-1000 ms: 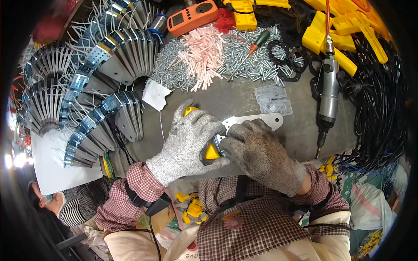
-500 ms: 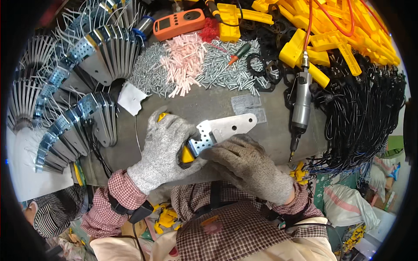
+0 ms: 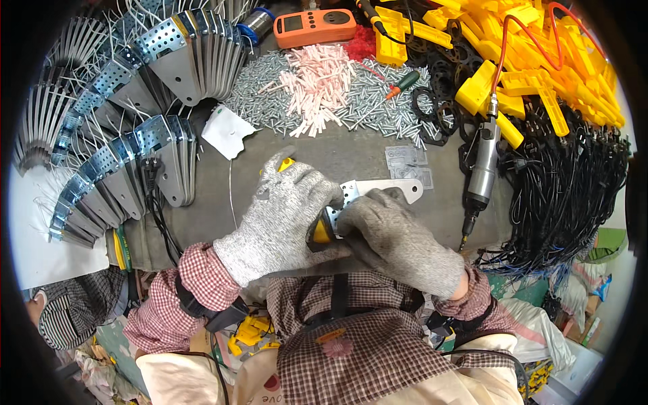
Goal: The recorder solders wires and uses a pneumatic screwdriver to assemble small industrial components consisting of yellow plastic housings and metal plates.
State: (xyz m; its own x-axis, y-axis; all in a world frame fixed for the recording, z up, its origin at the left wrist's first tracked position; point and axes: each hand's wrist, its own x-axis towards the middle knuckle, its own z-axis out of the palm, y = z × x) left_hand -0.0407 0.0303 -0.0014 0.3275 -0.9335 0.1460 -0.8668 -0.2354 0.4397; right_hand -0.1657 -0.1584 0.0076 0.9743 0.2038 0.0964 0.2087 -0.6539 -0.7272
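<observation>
Near the middle of the bench, my gloved left hand (image 3: 290,216) is closed around a yellow plastic handle (image 3: 321,233), whose other end (image 3: 286,164) shows above the fingers. A flat silver metal plate (image 3: 386,184) with a blue, perforated metal sleeve (image 3: 349,193) extends from this handle to the right. My gloved right hand (image 3: 401,236) covers the sleeve's lower side and part of the plate, its fingers bent against them. Those fingertips are mostly hidden, so whether they hold a small part cannot be seen.
Loose screws (image 3: 263,88) and pink plastic sleeves (image 3: 317,84) lie behind my hands. An orange meter (image 3: 314,28) stands beyond. To the right hangs an air screwdriver (image 3: 484,169), beside black cables (image 3: 567,189) and yellow shells (image 3: 547,61). Similar metal plates (image 3: 177,165) stand stacked left.
The view has shifted, so the bench things appear farther right. My right hand has moved up over the sleeve and now covers more of the plate. My left hand keeps hold of the handle.
</observation>
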